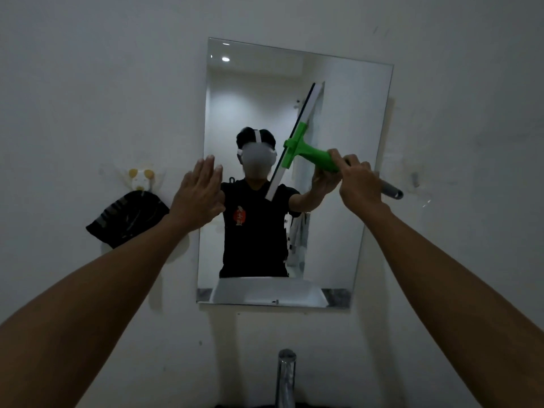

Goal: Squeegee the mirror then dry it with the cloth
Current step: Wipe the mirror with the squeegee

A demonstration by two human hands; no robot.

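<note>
A frameless rectangular mirror (338,245) hangs on the white wall. My right hand (359,184) grips the handle of a green squeegee (306,151). Its white and black blade runs diagonally across the upper middle of the glass and touches it. A grey handle end sticks out to the right of my fist. My left hand (200,189) lies flat with spread fingers on the mirror's left edge. A dark striped cloth (126,219) hangs from a hook on the wall, left of the mirror.
A yellow and white wall hook (141,178) holds the cloth. A chrome tap (285,378) rises at the bottom centre, under the mirror. The mirror reflects a person in a black shirt and a white basin.
</note>
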